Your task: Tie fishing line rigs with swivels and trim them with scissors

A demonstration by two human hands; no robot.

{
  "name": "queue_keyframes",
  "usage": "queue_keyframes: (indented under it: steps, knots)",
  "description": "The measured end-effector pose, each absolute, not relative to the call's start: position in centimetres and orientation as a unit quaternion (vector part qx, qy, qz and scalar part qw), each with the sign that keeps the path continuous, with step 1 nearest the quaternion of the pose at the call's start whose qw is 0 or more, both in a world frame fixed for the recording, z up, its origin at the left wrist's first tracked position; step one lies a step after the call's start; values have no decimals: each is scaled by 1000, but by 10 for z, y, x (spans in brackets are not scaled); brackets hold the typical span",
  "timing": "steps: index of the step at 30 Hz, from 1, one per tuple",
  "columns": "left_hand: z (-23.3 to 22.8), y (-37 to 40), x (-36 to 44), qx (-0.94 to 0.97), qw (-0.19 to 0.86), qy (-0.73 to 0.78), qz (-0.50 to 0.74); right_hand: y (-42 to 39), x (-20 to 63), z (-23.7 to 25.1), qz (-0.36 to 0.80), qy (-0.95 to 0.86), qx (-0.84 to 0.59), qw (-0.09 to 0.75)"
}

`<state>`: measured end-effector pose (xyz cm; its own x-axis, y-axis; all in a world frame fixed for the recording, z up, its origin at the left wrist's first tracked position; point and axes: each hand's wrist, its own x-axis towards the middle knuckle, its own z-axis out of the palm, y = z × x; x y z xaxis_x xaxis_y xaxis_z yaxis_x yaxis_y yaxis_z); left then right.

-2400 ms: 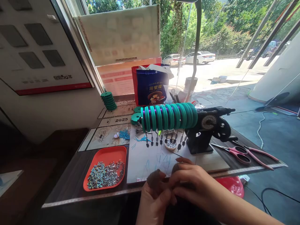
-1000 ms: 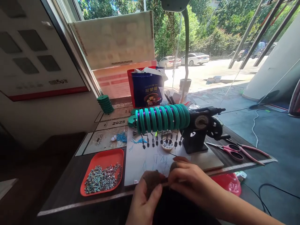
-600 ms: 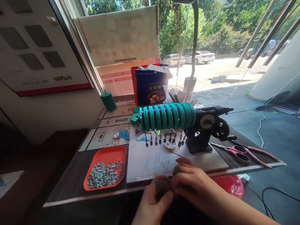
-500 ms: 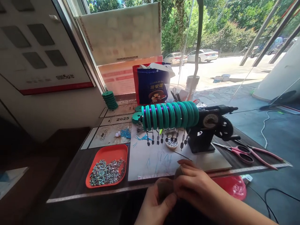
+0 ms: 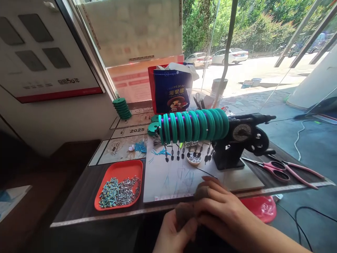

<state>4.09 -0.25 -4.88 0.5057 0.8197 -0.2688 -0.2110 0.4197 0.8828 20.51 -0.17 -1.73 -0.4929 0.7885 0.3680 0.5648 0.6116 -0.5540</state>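
My left hand [image 5: 177, 226] and my right hand [image 5: 223, 207] meet at the front edge of the table, fingers curled together. Dark coverings wrap some fingertips. Whatever sits between the fingers is hidden. Just beyond them lies a white board [image 5: 168, 182] with short blue pieces on it and a thin metal rod [image 5: 206, 171] near my right fingertips. Above the board, a row of green ringed spools [image 5: 193, 125] with purple thread is mounted on a black hand-cranked machine [image 5: 231, 147]. Short beaded strands [image 5: 178, 154] dangle below the spools. A small round dish [image 5: 194, 158] holds silvery beads.
Left of the board, an orange tray [image 5: 118, 167] holds blue-green tubes and silvery pieces. Pink-handled scissors [image 5: 275, 173] and pliers [image 5: 302, 175] lie at the right. Behind stand a blue bag [image 5: 171, 88] and stacked green spools [image 5: 121, 108]. A red plastic bag [image 5: 260, 209] sits below the edge.
The view has shifted slightly, so the table things sit a little differently in frame. My hands stay pressed together in nearly the same place, with a slight shift of the right fingers.
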Motion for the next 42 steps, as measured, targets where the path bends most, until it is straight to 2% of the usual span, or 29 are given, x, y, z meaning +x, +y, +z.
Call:
queue_keyframes:
  steps: [3, 5, 13, 21, 32, 38, 42]
  knots:
    - [-55, -6, 42, 338, 786, 375, 357, -8, 208, -22, 142, -798, -457, 366]
    - [-55, -8, 43, 279, 804, 379, 363, -13, 209, -27, 164, -761, -494, 388]
    - [-51, -13, 43, 218, 809, 405, 368, -20, 198, -40, 447, -609, -514, 405]
    - [-54, -15, 45, 261, 787, 406, 384, -16, 189, -44, 636, -460, -432, 444]
    - [-58, -14, 43, 392, 721, 423, 384, -13, 183, -39, 686, -405, -412, 442]
    - [-50, -15, 45, 313, 757, 422, 389, -13, 186, -44, 738, -389, -337, 436]
    - [-52, -15, 46, 312, 768, 401, 391, -12, 187, -43, 709, -409, -362, 445]
